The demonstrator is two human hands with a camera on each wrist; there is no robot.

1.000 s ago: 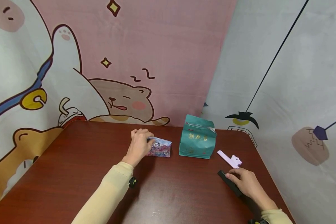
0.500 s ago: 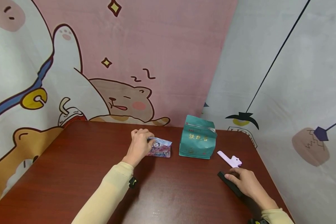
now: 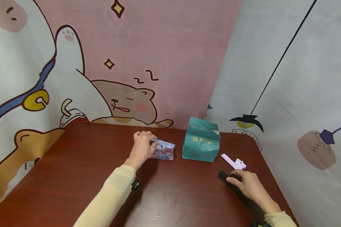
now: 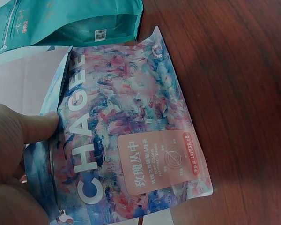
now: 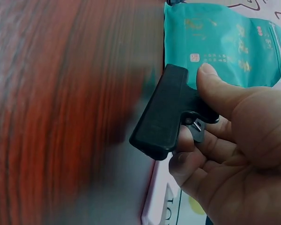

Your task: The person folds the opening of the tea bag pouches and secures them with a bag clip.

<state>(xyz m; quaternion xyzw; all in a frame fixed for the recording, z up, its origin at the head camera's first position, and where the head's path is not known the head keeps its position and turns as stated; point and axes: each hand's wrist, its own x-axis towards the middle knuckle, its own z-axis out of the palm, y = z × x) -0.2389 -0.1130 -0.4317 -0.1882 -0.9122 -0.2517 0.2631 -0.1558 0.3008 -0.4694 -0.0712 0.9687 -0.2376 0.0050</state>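
My left hand (image 3: 141, 147) pinches the top edge of a blue-and-pink tea pouch (image 4: 107, 122) printed CHAGEE, its thumb (image 4: 37, 127) pressed near the seal strip. The pouch stands towards the back of the table, its left part hidden by the hand in the head view. At the right side, my right hand (image 3: 251, 186) holds a black bag clip (image 5: 161, 112) by its grip tabs, thumb on one side and curled fingers on the other. The clip's long bar points away from the palm. Just beyond this hand lies a pale lilac bag clip (image 3: 232, 162).
A teal tea pouch (image 3: 201, 143) with gold characters stands upright between the CHAGEE pouch and the lilac clip. All of it is on a dark reddish-brown table (image 3: 170, 192). A cartoon-printed cloth (image 3: 170, 63) hangs behind and along the right side.
In my right hand the black bag clip has tilted and shifted slightly left, its grip tabs showing more. My left hand stays on the CHAGEE pouch.
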